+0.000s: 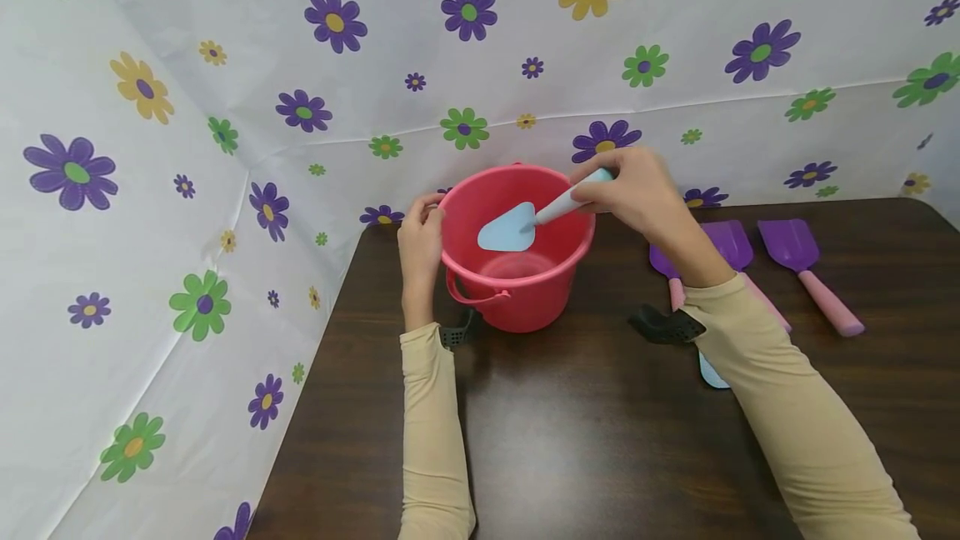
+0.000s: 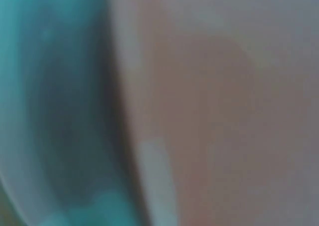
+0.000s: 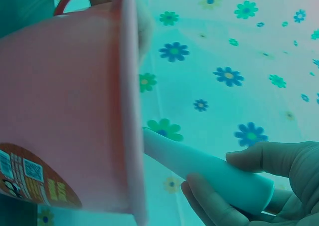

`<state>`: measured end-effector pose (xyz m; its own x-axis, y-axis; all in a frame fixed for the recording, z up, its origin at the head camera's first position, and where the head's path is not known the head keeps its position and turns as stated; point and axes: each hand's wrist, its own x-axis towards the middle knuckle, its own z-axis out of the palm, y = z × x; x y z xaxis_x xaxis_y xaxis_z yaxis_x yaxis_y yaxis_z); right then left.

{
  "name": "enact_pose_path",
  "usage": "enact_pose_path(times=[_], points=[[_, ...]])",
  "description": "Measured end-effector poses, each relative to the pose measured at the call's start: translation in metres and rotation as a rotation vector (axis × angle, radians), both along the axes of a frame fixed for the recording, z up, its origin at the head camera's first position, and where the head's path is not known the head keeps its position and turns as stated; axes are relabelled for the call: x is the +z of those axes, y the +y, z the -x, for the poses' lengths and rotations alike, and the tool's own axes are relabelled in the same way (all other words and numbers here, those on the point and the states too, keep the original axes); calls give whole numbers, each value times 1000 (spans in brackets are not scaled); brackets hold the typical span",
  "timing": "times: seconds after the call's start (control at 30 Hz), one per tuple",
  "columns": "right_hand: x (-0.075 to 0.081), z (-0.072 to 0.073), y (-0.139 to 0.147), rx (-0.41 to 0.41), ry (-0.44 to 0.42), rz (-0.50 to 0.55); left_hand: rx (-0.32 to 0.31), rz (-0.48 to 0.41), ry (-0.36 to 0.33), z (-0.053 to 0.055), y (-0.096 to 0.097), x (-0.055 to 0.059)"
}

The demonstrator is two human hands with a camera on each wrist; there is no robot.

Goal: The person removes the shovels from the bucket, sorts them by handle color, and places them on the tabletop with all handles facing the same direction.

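Note:
A pink-red bucket [image 1: 521,307] stands upright on the table, its mouth tilted toward the head camera in view. My left hand [image 1: 420,244] grips its rim at the left side, thumb and fingers at the edge. Over the bucket's mouth, my right hand [image 1: 630,190] holds a light blue toy shovel [image 1: 510,229] by the end of its pale handle, blade pointing left and down inside the rim. In the right wrist view the thumb and fingers wrap the handle [image 3: 214,173], while the bucket wall [image 3: 65,106] hides the blade. The left wrist view is a close blur.
Three purple shovels with pink handles, one of them the rightmost shovel [image 1: 792,244], lie on the dark wooden table [image 1: 570,440] at the right. A light blue piece [image 1: 712,372] shows partly under the right sleeve. A flowered sheet [image 1: 420,40] hangs behind and at left.

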<state>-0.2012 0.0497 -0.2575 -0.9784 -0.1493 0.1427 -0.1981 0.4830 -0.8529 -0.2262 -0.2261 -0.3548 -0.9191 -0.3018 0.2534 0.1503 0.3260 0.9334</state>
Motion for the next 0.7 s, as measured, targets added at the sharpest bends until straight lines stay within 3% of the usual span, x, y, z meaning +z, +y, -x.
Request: enact_pose_path(times=[0.3,0.5,0.7], points=[[4,-20,31,-113,18,18,-5,-13,-9,0,2,1],[1,-33,56,-152,13,124,-11,-28,-10,-2,2,1],[-5,-50,78,-204,18,160,-4,-34,-2,-1,1,1]])
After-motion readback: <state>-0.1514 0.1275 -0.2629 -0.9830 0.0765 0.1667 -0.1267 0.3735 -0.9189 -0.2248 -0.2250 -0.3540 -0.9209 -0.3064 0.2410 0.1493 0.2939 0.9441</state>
